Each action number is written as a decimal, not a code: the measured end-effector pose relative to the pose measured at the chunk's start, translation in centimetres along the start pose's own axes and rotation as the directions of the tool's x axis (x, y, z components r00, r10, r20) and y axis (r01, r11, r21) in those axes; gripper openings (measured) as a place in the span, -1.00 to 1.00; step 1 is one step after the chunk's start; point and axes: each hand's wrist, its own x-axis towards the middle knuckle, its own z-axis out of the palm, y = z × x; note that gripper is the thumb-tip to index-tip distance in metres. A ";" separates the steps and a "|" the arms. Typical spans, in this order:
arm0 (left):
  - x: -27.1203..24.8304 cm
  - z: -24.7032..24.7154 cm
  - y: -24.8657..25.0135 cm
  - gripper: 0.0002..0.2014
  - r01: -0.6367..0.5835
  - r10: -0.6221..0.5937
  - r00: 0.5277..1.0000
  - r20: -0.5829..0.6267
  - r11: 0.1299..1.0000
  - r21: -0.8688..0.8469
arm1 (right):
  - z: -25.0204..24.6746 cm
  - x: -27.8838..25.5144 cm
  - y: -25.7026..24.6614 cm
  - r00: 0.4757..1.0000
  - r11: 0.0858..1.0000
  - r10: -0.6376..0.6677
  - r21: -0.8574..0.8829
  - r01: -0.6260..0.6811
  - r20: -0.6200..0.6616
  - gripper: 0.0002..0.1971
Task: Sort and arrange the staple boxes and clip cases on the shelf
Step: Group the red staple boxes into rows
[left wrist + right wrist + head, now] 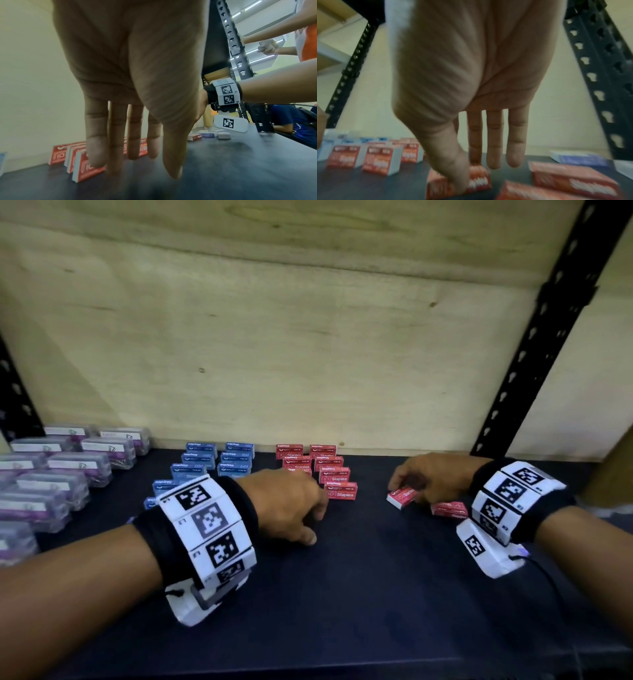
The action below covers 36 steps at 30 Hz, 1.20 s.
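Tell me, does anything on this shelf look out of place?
Yes. Two red staple boxes lie loose and askew, apart from the tidy red rows: one pinched by the right hand, another lying flat beside it.

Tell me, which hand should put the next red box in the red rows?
The right hand, probably. It already pinches a loose red box. The left hand holds nothing beside the red rows.
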 end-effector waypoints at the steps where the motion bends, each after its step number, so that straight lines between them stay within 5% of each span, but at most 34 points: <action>1: 0.0 0.2 0.2 -0.65 -0.001 0.001 1.000 0.024 1.000 0.005 | 0.3 -0.1 0.1 1.000 1.000 0.001 -0.011 -0.001 0.007 -0.53; 10: -0.2 0.5 0.3 -0.56 -0.007 0.006 0.998 0.063 1.000 0.015 | 1.6 -0.4 0.1 0.994 0.999 -0.028 -0.027 0.025 -0.105 -0.67; 24: -0.6 1.3 -0.2 -0.56 -0.006 0.005 0.999 0.050 1.000 0.016 | 2.3 -1.0 -5.7 0.977 0.967 -0.188 0.155 0.203 -0.101 -0.72; 30: -3.2 0.6 -1.9 -0.60 0.055 -0.060 0.998 -0.028 0.990 -0.133 | 2.3 -0.4 -7.6 0.954 0.947 -0.270 0.141 0.287 -0.131 -0.78; 36: -7.5 -0.1 -5.2 -0.75 0.175 -0.172 0.985 0.034 0.968 -0.178 | 2.1 0.2 -9.1 0.955 0.957 -0.270 0.075 0.281 -0.125 -0.76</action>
